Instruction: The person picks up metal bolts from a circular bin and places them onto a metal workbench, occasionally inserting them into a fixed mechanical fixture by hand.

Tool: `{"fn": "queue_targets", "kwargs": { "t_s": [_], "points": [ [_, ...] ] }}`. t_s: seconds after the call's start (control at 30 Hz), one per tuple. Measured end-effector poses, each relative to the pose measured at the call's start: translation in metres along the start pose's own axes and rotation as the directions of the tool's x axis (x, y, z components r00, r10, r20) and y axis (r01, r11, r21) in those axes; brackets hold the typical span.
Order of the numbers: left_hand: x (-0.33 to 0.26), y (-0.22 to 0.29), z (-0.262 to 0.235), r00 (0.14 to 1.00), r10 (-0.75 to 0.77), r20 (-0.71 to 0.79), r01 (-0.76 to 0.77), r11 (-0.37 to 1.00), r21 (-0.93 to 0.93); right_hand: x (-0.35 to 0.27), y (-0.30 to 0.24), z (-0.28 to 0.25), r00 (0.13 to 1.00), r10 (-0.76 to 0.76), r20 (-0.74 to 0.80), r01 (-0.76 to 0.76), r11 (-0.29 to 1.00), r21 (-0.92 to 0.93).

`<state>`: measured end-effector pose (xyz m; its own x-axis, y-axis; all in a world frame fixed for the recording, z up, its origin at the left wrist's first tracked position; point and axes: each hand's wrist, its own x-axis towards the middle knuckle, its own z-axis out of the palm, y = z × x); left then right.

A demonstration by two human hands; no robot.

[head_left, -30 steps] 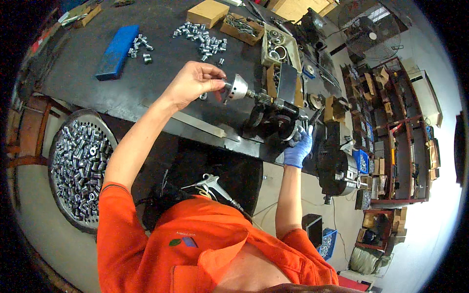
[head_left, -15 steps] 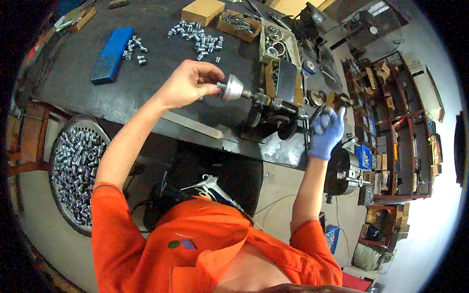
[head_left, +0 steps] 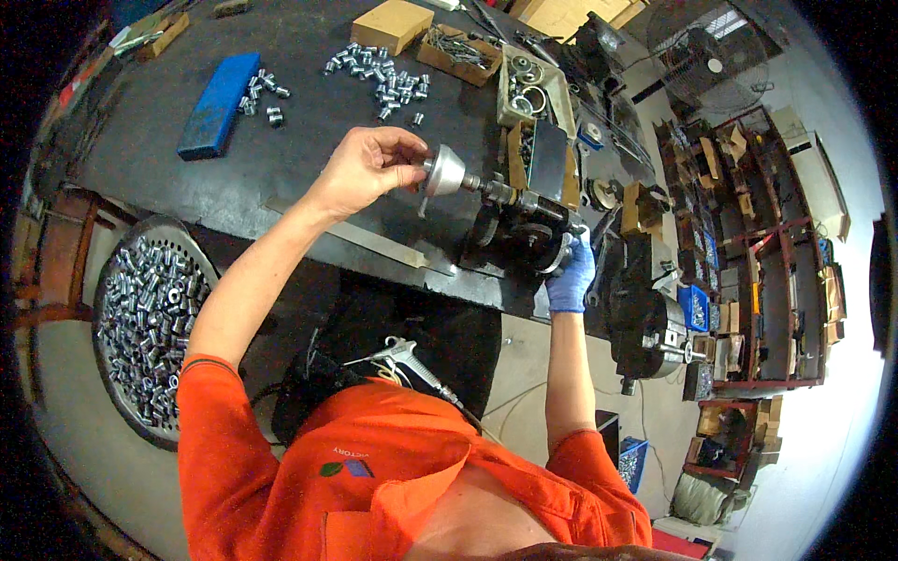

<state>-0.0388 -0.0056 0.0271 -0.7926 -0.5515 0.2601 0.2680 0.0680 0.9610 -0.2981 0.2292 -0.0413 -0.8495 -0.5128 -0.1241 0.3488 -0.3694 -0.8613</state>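
Note:
My bare left hand is closed, thumb and fingers pinched around a small metal part at the front of a silver cone-shaped chuck. Most of that part is hidden by my fingertips. Behind the chuck, a spindle runs rightward into a dark bench-mounted fixture. My right hand, in a blue glove, has its fingers curled at a round metal handwheel on the fixture's right end. On the dark workbench beyond my left hand lie several small shiny metal sleeves.
A blue block and more sleeves are on the bench's far left. Open boxes and a parts tray stand behind the fixture. At lower left is a round perforated pan heaped with sleeves; an air gun hangs near my waist.
My right hand has moved left and down, away from the lever area to the handwheel. My left hand stays pinched at the chuck.

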Motion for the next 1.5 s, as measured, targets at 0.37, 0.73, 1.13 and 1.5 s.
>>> {"fn": "queue_targets", "kwargs": {
  "t_s": [0.37, 0.73, 1.13, 1.5],
  "points": [
    [-0.002, 0.008, 0.002, 0.993, -0.117, 0.0, 0.117, 0.99, 0.077, 0.059, -0.034, 0.05, 0.985, -0.124, -0.12, 0.08, 0.945, -0.317],
    [-0.006, 0.011, 0.0, 0.986, -0.166, 0.029, 0.165, 0.986, 0.038, -0.062, -0.061, 0.025, 0.975, -0.221, 0.032, 0.223, 0.973, -0.064],
    [-0.105, 0.043, -0.098, 0.944, -0.124, -0.304, 0.218, 0.929, 0.299, 0.037, -0.068, 0.059, 0.952, -0.303, -0.051, 0.289, 0.94, -0.182],
    [-0.161, 0.031, -0.122, 0.862, 0.047, -0.506, 0.388, 0.581, 0.715, -0.046, -0.02, -0.005, 0.991, -0.079, -0.107, 0.076, 0.997, -0.032]
  ]
}}
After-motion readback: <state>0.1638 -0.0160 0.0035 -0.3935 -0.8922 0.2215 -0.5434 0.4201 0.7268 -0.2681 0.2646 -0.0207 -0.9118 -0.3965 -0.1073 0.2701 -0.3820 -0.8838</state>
